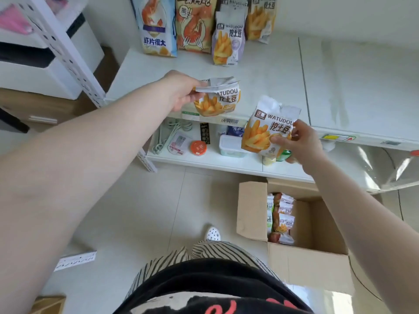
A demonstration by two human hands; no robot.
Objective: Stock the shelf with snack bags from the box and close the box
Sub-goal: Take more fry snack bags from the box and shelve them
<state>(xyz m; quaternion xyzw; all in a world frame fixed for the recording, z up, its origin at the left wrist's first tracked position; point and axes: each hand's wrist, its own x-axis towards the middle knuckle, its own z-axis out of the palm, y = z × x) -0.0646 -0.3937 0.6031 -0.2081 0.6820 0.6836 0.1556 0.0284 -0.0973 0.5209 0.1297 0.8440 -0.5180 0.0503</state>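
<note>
My left hand (181, 92) pinches the top edge of a small orange-and-white fries snack bag (217, 100) over the front of the white shelf board (272, 71). My right hand (299, 141) grips a second fries bag (265, 130) by its lower right side, held in front of the shelf edge. An open cardboard box (303, 257) stands on the floor below, with several small snack bags (282, 218) packed along its left side. Several bags stand at the back of the shelf: a blue shrimp-chip bag (156, 26), an orange one (195, 23) and fries bags (227, 39).
A lower shelf (204, 158) holds a plastic container (231, 146), an orange lid (198, 148) and small items. A white perforated upright (68, 55) stands at left. White units (40, 71) sit further left. The floor is tiled; my foot (212, 234) is beside the box.
</note>
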